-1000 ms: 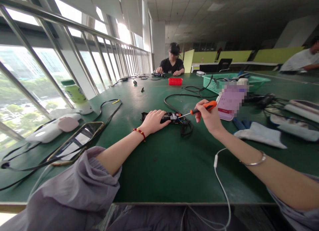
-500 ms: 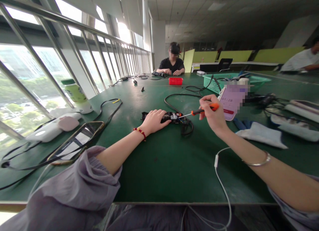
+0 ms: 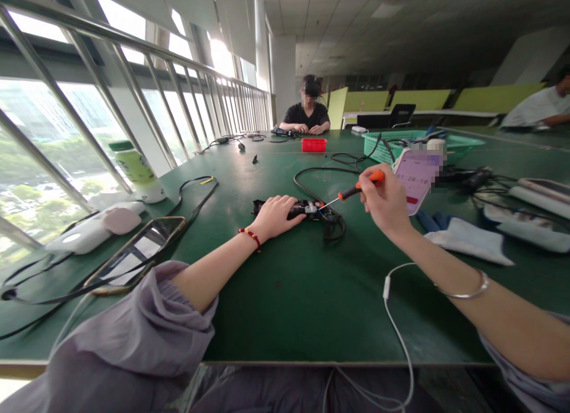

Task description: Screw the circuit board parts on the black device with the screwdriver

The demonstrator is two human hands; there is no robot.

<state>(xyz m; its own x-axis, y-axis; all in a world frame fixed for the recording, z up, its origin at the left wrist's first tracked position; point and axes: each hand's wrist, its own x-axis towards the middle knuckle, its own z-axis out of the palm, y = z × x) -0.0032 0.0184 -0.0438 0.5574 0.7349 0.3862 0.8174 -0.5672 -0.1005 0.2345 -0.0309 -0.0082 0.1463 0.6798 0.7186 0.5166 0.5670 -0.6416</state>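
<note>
Left hand [image 3: 276,217], grip spread over the black device [image 3: 307,210], which lies near mid-desk [image 3: 285,300], well in from the near edge; right hand [image 3: 383,200], grip pinching the orange-and-black screwdriver [image 3: 356,188], its shaft slanting down to the device's right end.

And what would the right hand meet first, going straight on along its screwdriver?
Most likely the exposed end of the black device; the screwdriver in the right hand points there, though contact is unclear.
</note>
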